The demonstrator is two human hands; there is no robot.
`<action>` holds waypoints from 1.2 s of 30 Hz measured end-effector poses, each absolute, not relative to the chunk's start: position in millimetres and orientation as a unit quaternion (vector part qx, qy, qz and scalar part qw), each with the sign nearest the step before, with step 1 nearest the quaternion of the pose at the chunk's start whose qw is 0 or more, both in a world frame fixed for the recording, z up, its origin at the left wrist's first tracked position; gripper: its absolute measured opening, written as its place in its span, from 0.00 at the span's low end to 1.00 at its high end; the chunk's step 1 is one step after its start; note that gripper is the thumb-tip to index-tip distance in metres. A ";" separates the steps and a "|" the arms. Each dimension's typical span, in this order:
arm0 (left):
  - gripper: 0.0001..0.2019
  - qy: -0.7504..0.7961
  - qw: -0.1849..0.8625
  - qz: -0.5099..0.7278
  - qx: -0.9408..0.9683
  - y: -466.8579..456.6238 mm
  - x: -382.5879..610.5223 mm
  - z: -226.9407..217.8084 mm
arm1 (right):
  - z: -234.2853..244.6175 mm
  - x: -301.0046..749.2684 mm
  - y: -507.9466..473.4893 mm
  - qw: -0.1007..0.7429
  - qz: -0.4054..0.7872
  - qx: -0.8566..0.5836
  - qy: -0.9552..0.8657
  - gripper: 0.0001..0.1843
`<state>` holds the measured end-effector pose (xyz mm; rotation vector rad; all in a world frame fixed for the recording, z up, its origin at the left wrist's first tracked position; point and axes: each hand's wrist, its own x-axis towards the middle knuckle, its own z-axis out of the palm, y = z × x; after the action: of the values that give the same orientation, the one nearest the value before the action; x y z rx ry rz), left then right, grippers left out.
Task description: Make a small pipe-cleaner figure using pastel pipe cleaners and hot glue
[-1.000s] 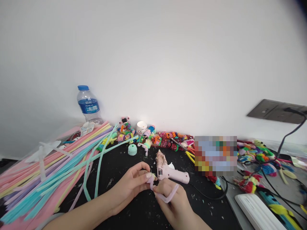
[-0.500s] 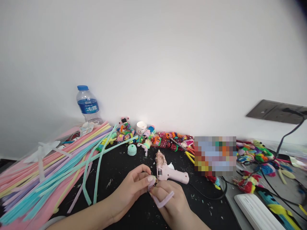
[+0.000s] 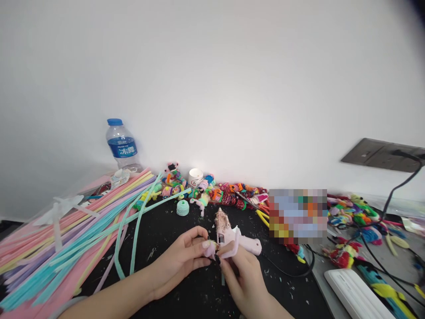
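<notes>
Between my two hands is a lilac pipe cleaner, with a small coiled part at my left fingertips and a bent free end standing up over my right hand. My left hand pinches the coil between thumb and forefinger. My right hand is closed on the pipe cleaner near the coil, dark nails showing. Just beyond my hands lies a pale pink hot glue gun with a brown-stained nozzle, partly hidden by my right hand. A mint-green coiled pipe-cleaner piece stands on the black mat farther back.
Bundles of pastel pipe cleaners spread across the left. Behind them stands a water bottle. Colourful pipe-cleaner figures line the wall beside a white cup. At right are a white power strip-like block and black cables.
The lilac free end has swung up and away from me, from below my right hand to above it. My right hand has shifted slightly and its fingers have re-gripped.
</notes>
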<state>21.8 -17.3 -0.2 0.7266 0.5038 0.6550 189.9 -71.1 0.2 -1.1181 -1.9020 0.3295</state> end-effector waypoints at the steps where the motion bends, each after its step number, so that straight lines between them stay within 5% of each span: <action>1: 0.08 0.241 0.853 0.306 0.347 -16.9 21.5 -0.3 | 0.7 190.3 -70.9 0.439 0.146 -0.459 -0.758 0.08; 13: 0.13 0.248 0.802 0.286 0.462 -14.5 21.4 -3.1 | -0.8 191.5 -69.9 0.446 0.219 -0.506 -0.704 0.12; 36: 0.04 0.201 0.914 0.156 0.315 -13.4 15.1 0.5 | -2.1 187.0 -69.3 0.487 0.477 -0.474 -0.558 0.16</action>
<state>15.1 -13.4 0.5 0.6490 0.4133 0.3208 187.0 -69.3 -2.1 -1.1529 -1.3565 1.1597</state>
